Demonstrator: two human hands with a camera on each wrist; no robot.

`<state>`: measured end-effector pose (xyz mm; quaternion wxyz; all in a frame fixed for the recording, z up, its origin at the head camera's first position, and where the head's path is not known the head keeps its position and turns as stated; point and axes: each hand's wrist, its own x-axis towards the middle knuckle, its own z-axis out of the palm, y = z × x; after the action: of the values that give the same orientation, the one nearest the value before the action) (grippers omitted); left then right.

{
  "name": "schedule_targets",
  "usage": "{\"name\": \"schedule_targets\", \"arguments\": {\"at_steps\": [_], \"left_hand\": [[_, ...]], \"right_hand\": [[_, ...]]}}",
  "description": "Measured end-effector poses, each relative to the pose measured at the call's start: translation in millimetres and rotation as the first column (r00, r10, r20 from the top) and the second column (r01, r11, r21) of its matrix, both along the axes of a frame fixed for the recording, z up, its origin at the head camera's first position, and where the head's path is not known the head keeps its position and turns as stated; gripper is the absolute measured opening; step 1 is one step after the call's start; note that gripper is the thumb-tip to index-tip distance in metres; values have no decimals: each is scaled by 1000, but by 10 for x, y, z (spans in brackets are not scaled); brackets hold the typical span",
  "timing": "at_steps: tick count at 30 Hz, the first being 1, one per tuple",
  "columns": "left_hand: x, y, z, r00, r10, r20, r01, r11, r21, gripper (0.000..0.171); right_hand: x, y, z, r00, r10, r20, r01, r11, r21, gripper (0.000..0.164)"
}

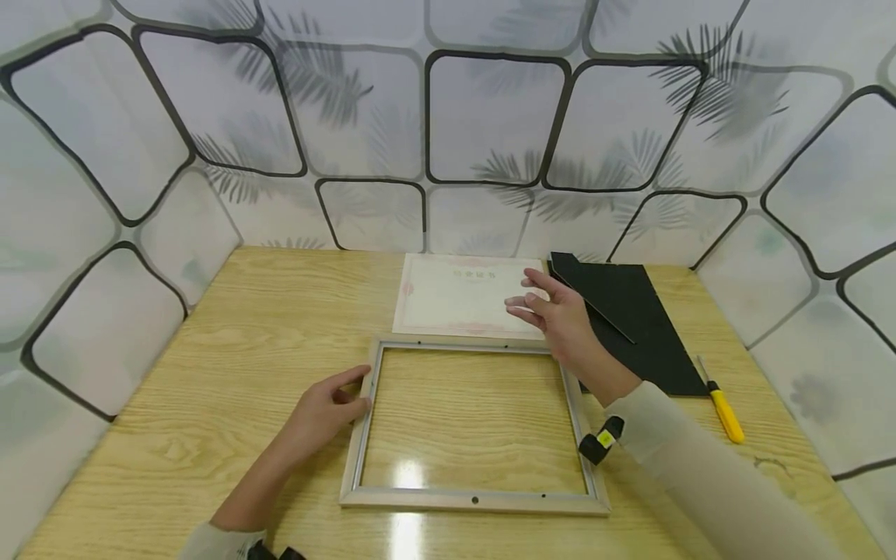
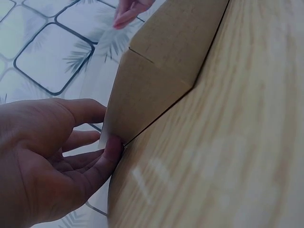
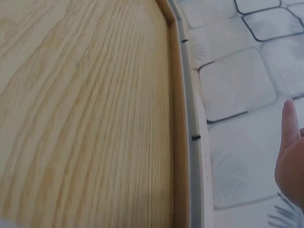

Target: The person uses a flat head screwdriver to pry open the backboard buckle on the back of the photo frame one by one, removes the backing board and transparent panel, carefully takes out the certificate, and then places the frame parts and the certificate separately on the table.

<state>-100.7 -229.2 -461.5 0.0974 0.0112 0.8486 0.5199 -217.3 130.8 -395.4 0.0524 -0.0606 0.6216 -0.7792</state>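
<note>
In the head view a pale wooden picture frame [image 1: 476, 500] lies flat on the table, the tabletop showing through its opening. My left hand [image 1: 318, 408] holds the frame's left side; in the left wrist view the thumb [image 2: 112, 148] lies against its outer edge [image 2: 156, 71] and a fingertip reaches over the rim. Raised above the far right corner, my right hand [image 1: 556, 315] has its fingers spread and partly bent. Nothing clearly visible lies between them. A printed certificate sheet [image 1: 455, 299] lies behind the frame, partly covered by the right hand.
Black boards [image 1: 640, 311] overlap at the back right, partly hidden by the right arm. Beside them lies a screwdriver with a yellow handle [image 1: 728, 416]. Patterned walls [image 1: 490, 124] close in the table's back and sides.
</note>
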Motion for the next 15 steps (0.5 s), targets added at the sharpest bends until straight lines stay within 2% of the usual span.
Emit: {"name": "schedule_targets", "arguments": {"at_steps": [8,15], "left_hand": [[0,-9,3,1000,4,-5,-4,1000,-10,58],[1,-14,6,1000,3,-10,-3,1000,-20,58]], "right_hand": [[-145,-450,-95,999,38,11,-38,999,0,55],[-242,-802,-219,998,28,60,-29,1000,3,54]]}}
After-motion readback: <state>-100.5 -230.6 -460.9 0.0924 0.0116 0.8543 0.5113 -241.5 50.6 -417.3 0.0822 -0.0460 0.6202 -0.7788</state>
